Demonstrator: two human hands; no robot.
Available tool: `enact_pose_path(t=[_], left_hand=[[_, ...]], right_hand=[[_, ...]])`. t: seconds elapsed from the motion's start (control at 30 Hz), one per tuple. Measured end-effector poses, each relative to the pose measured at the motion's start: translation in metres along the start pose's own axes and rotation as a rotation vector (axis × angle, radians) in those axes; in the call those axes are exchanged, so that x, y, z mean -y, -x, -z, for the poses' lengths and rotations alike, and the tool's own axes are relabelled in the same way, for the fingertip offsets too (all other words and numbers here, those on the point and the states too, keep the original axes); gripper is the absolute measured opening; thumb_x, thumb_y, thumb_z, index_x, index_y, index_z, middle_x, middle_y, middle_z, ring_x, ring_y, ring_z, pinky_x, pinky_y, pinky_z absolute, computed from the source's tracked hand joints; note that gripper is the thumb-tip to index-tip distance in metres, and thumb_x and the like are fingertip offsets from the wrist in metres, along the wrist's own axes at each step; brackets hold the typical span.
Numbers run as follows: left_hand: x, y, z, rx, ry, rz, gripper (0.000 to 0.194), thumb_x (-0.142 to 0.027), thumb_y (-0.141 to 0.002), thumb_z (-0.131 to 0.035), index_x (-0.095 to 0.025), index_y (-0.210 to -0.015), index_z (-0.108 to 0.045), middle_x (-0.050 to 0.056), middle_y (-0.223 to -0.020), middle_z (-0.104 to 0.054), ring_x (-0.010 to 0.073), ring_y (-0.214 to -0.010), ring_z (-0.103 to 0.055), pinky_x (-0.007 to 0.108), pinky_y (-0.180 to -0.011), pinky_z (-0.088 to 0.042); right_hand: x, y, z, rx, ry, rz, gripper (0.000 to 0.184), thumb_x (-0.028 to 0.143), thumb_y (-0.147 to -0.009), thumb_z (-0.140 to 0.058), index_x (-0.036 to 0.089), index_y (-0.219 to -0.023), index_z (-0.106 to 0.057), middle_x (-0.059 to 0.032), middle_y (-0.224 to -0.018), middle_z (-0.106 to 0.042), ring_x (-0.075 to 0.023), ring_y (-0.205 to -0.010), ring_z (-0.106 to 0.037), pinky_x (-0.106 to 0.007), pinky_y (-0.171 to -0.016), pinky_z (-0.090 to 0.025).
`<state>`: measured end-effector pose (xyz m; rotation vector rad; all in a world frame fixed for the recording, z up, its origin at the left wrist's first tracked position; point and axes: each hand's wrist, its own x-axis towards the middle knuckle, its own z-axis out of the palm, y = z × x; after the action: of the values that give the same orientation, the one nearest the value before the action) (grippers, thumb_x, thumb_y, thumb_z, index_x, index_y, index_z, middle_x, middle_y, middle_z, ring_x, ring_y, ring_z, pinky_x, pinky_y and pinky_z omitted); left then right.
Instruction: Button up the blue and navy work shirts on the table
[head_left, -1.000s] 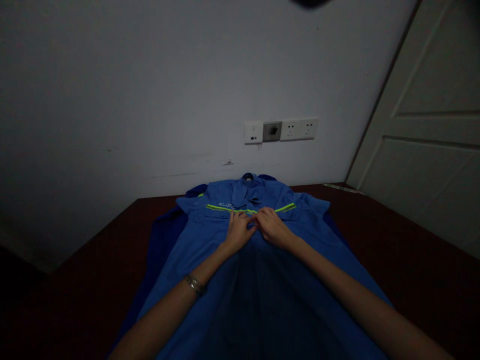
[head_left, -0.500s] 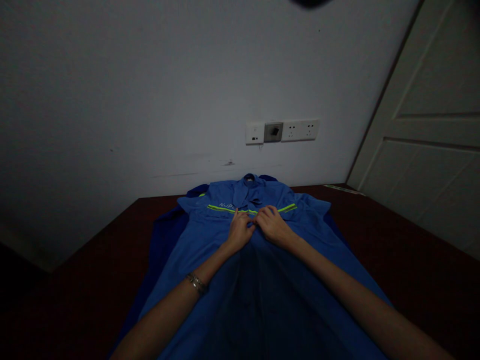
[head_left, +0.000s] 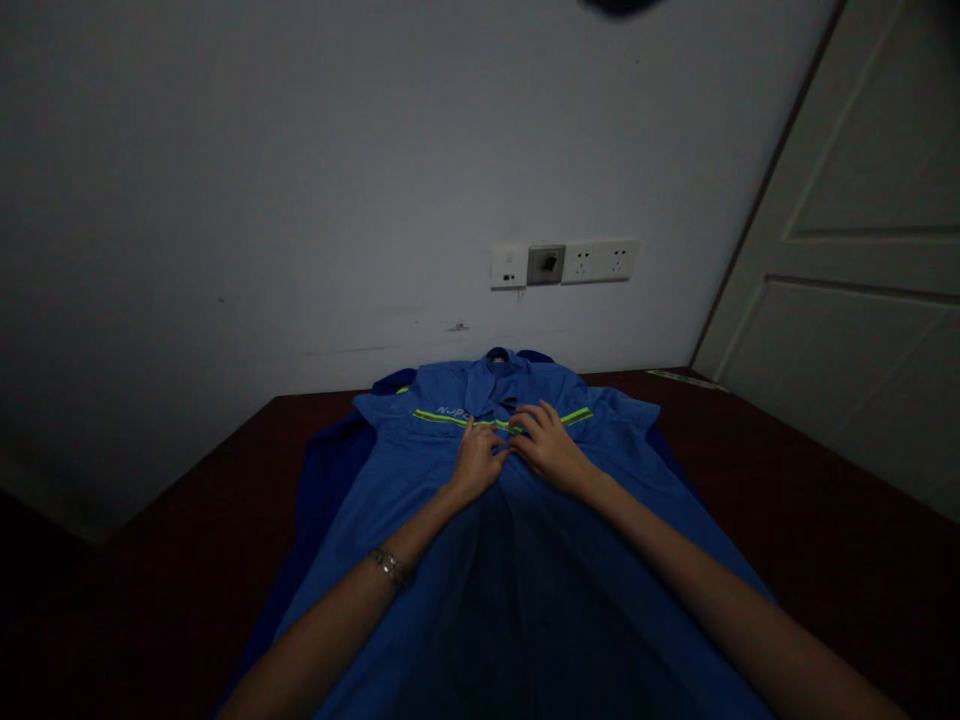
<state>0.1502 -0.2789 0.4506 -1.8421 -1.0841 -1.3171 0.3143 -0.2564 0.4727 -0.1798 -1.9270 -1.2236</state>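
A blue work shirt (head_left: pixel 420 490) with a yellow-green chest stripe and pale lettering lies spread out before me, its collar away from me. My left hand (head_left: pixel 478 462) is closed on the shirt's front opening just below the stripe, thumb and fingers pinching the cloth. Close beside it, my right hand (head_left: pixel 547 450) has its fingers bent and apart over the same opening, its lowest fingertip near my left thumb. Any button between the hands is too small and dark to make out.
Beneath the shirt a darker blue garment (head_left: pixel 330 480) shows at the sides. Everything lies on a dark reddish-brown surface (head_left: pixel 217 500) against a pale wall (head_left: pixel 337 200). Wall sockets (head_left: pixel 600 262) sit above the collar. A panelled door (head_left: pixel 862 270) stands at right.
My right hand's fingers have spread and lifted slightly from the pinch at the shirt front. The left hand stays in nearly the same place.
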Motion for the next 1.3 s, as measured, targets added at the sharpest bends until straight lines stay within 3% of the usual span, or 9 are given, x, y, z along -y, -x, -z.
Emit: enact_pose_path(t=[0.5,0.77,1.1,1.3], left_hand=[[0.008,-0.004,0.010,0.081,-0.068,-0.137,0.016,-0.032,-0.077,-0.058,-0.020,-0.077,-0.069,0.005,-0.080,-0.068,0.0208,-0.103,-0.052,0.049,-0.104,-0.017],[0.007,-0.004,0.012,0.103,-0.113,-0.139,0.019,-0.031,-0.078,-0.057,-0.017,-0.074,-0.069,0.006,-0.079,-0.068,0.0213,-0.104,-0.051,0.049,-0.105,-0.017],[0.012,-0.005,0.006,0.115,-0.042,-0.074,0.020,-0.030,-0.079,-0.056,-0.016,-0.075,-0.069,0.008,-0.083,-0.067,0.0205,-0.101,-0.053,0.048,-0.105,-0.016],[0.015,-0.010,0.005,0.197,0.055,0.036,0.027,-0.033,-0.077,-0.055,-0.016,-0.060,-0.065,0.004,-0.075,-0.067,0.0193,-0.088,-0.057,0.046,-0.103,-0.015]], right_hand=[[0.004,0.001,-0.005,-0.048,0.078,-0.022,0.013,0.016,-0.081,-0.049,0.016,-0.084,-0.061,-0.0095,-0.104,-0.055,-0.0242,-0.109,-0.038,-0.055,-0.100,-0.016],[0.004,0.004,-0.012,-0.106,0.126,0.050,0.016,0.018,-0.084,-0.046,0.015,-0.079,-0.061,-0.0075,-0.095,-0.058,-0.0212,-0.103,-0.042,-0.052,-0.101,-0.020],[0.002,0.006,-0.018,-0.147,0.163,0.096,0.018,0.016,-0.084,-0.044,0.015,-0.078,-0.061,-0.0063,-0.088,-0.058,-0.0199,-0.097,-0.045,-0.052,-0.099,-0.023],[0.003,0.004,-0.021,-0.154,0.169,0.122,0.018,0.015,-0.085,-0.044,0.015,-0.077,-0.061,-0.0061,-0.087,-0.059,-0.0191,-0.096,-0.046,-0.052,-0.099,-0.024]])
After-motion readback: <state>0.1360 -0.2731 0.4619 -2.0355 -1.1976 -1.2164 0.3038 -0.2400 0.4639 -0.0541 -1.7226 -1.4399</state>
